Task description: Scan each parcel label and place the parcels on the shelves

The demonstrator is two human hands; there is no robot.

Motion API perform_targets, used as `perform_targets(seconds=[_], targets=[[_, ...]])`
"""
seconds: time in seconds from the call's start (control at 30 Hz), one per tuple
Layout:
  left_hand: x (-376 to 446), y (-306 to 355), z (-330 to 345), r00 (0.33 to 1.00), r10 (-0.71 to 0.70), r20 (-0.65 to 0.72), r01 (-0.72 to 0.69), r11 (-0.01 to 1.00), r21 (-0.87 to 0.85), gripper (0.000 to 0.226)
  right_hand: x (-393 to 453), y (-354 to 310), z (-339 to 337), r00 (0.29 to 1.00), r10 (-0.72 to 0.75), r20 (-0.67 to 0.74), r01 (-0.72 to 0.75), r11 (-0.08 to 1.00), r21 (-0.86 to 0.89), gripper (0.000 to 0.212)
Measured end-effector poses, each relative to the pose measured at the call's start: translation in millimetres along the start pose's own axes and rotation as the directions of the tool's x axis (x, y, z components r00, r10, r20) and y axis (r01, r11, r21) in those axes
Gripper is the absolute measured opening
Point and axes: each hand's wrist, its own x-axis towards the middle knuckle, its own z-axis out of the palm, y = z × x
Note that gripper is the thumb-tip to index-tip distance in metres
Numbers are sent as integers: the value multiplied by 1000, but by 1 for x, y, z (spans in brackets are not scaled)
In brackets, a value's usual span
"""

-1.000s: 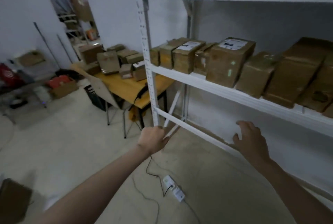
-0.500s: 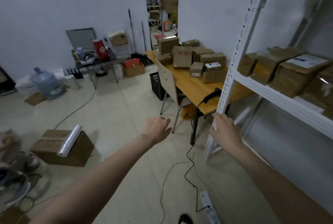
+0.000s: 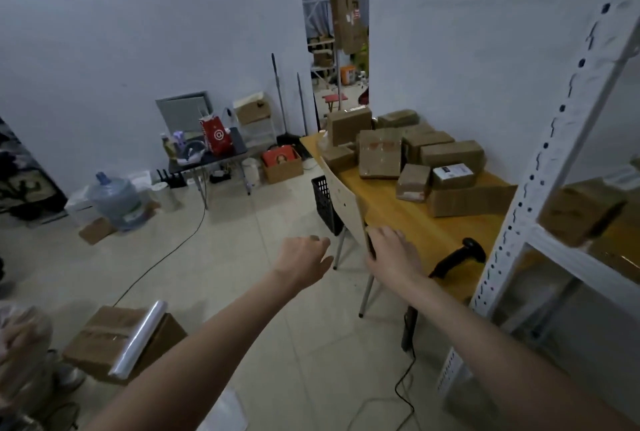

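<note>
Fingers of both the left hand (image 3: pixel 304 259) and right hand (image 3: pixel 393 252) hang relaxed, holding nothing, near the chair (image 3: pixel 348 203)

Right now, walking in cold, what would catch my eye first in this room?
Probably the heap of brown parcels piled on the yellow table by the wall, with a black scanner lying near the table's front edge. Next, the two bare arms reaching forward, the right hand at the chair back, and the white shelf post at right.

Storeroom clutter along the far wall

A water jug (image 3: pixel 116 200) stands on the floor, left of a dark side table (image 3: pixel 221 156) bearing a red carton (image 3: pixel 216 136); a black crate (image 3: pixel 325 203) sits behind the chair (image 3: pixel 348 207).
</note>
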Motion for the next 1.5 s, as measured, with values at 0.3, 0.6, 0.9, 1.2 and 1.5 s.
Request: perform_targets(seconds=[0.3,0.6,0.9,1.2,1.5], targets=[[135,-5,2,994,101,-33,-103,993,-62,40,100,56,11,993,112,24,-111,993,-35,31],[316,-11,38,929,367,-57,-370,928,-55,39,221,120,54,906,424,-3,-423,905,-41,33],[463,-6,59,770,634,-79,-638,766,-72,32,289,173,79,722,688,-75,-692,721,-46,36],[545,89,86,638,767,-60,-768,628,-126,30,311,257,96,559,823,-101,-825,564,27,36],[626,180,121,590,802,93,-791,597,-132,27,356,356,120,505,860,-81,-858,510,67,42]])
